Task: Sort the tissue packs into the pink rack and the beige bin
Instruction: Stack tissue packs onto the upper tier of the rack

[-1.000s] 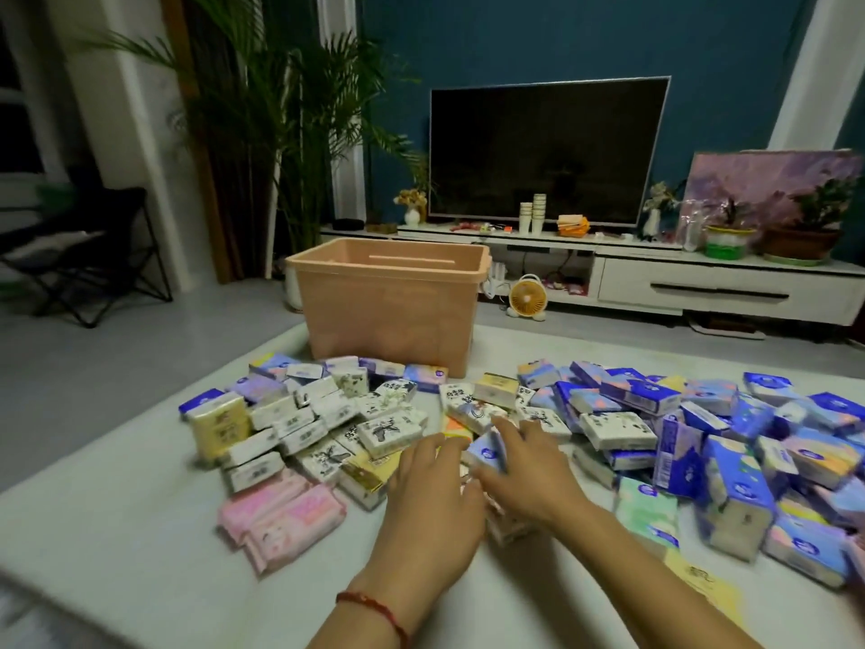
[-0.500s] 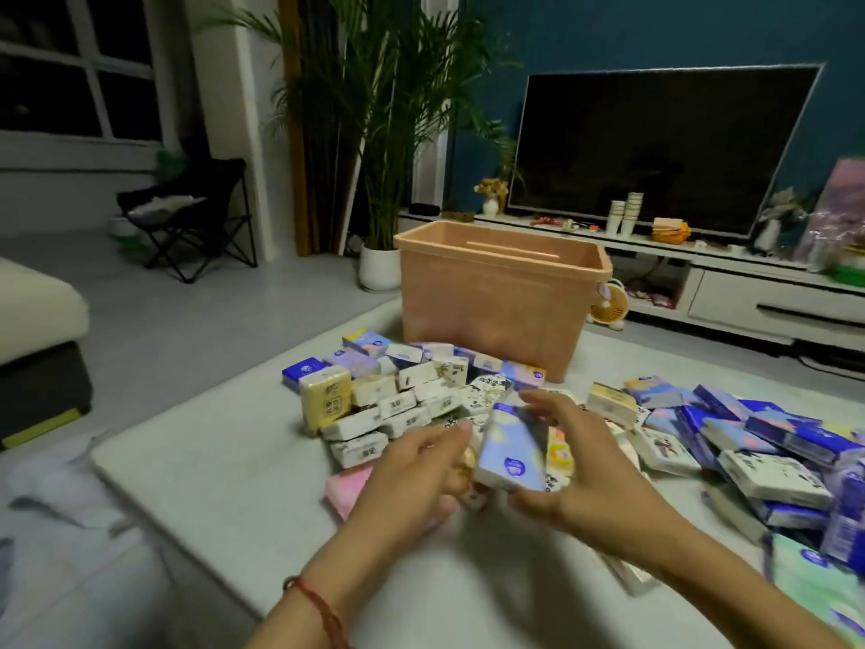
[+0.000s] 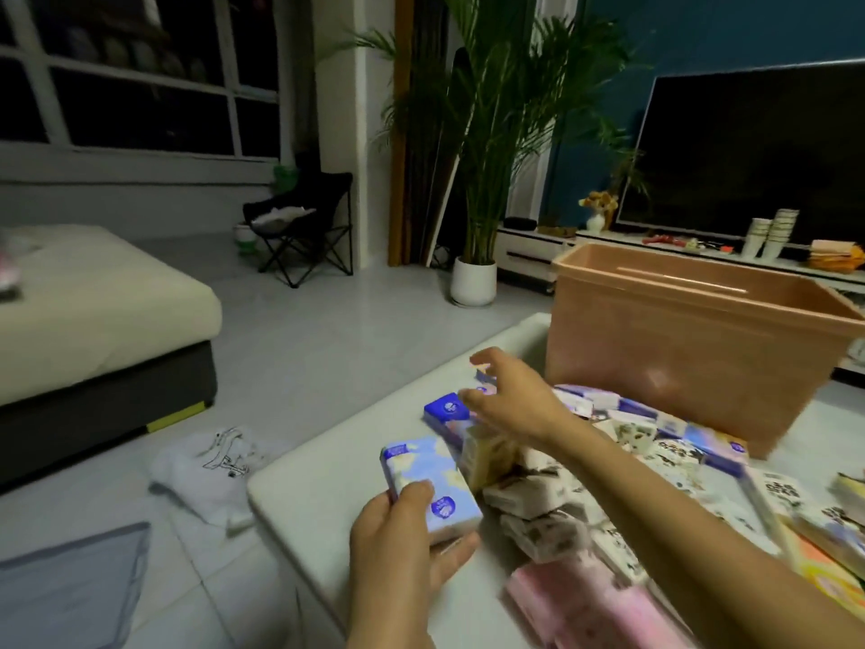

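Your left hand (image 3: 402, 545) grasps 1 lavender tissue pack (image 3: 421, 480): the thumb lies across its top face and the fingers curl beneath it. The pack is held just above the near-left corner of the white worktop (image 3: 318, 498), tilted, with its long side pointing away from you.

Your right hand (image 3: 510, 395) is released, with fingers spread and loosely bent, and carries nothing. It hovers over the far-left end of the pile of tissue packs (image 3: 538, 503), above a dark blue pack (image 3: 447, 409). You cannot tell from this view whether the fingertips touch anything (motion blur softens that area).

The pile runs along the worktop from the dark blue pack toward the right edge of the view, mostly white printed packs. A yellow pack (image 3: 487, 454) stands just beside the held pack. Pink packs (image 3: 575, 597) lie at the near edge, blurred.

The beige bin (image 3: 678, 348) stands upright on the worktop directly behind the pile. Its near wall hides its floor, so its contents cannot be told.

Beyond it are a potted palm (image 3: 472, 283) on the floor, a dark television (image 3: 749, 147) and a folding chair (image 3: 304, 227).
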Demonstrator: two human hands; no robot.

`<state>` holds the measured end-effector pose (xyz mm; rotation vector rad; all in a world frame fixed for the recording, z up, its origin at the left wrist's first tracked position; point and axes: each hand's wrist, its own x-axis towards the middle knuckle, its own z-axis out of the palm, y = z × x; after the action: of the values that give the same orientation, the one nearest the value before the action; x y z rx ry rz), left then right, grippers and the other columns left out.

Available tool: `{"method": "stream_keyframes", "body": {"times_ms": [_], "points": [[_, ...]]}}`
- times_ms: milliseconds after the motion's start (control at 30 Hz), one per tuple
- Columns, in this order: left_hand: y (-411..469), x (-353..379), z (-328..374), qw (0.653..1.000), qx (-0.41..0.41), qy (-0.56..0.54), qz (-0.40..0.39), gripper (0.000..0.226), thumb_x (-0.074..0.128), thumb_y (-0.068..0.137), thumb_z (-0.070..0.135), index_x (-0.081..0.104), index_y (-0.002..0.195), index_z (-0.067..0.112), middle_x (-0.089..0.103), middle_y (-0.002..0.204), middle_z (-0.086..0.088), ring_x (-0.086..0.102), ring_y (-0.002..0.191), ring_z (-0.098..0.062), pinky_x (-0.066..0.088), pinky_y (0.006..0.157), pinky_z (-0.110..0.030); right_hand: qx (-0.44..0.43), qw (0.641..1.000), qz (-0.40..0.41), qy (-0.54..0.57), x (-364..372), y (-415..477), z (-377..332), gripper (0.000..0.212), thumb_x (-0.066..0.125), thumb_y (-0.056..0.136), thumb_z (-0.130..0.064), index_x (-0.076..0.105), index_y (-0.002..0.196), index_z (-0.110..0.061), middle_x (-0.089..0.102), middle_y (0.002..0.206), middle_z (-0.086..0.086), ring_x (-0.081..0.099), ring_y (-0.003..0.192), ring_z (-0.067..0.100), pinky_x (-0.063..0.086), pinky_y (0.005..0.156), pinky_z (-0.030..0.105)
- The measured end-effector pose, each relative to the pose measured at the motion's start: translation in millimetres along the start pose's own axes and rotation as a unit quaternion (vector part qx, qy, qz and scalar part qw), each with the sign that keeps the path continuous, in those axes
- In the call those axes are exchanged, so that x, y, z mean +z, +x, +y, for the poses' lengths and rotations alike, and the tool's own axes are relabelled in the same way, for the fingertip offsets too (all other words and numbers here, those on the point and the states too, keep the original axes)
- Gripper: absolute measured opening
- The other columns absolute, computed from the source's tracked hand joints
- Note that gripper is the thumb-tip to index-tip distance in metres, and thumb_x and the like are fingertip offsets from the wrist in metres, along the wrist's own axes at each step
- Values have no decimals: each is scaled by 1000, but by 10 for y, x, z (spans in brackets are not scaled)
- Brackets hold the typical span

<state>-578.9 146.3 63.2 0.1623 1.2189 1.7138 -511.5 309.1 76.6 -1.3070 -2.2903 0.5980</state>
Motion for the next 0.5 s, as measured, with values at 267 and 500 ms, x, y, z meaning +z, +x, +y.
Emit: {"method": "stream_keyframes", "body": {"times_ms": [267, 500], "points": [[232, -62, 160, 999, -34, -1, 9, 12, 51, 88, -2, 54, 77, 0, 58, 77, -18, 54, 63, -32, 48, 34, -32, 152, 948, -198, -200, 251, 669, 74, 61, 78, 60, -54, 55, 104, -18, 51, 96, 3, 51, 84, 21, 44, 68, 26], [217, 14, 178, 1000, -17, 1, -5, 13, 50, 89, -2, 55, 78, 2, 60, 77, -17, 56, 65, -31, 50, 37, -30, 173, 936, -222, -213, 292, 699, 124, 57, 61, 80, -52, 51, 126, -18, 51, 132, 4, 49, 108, 23, 39, 83, 28]]}}
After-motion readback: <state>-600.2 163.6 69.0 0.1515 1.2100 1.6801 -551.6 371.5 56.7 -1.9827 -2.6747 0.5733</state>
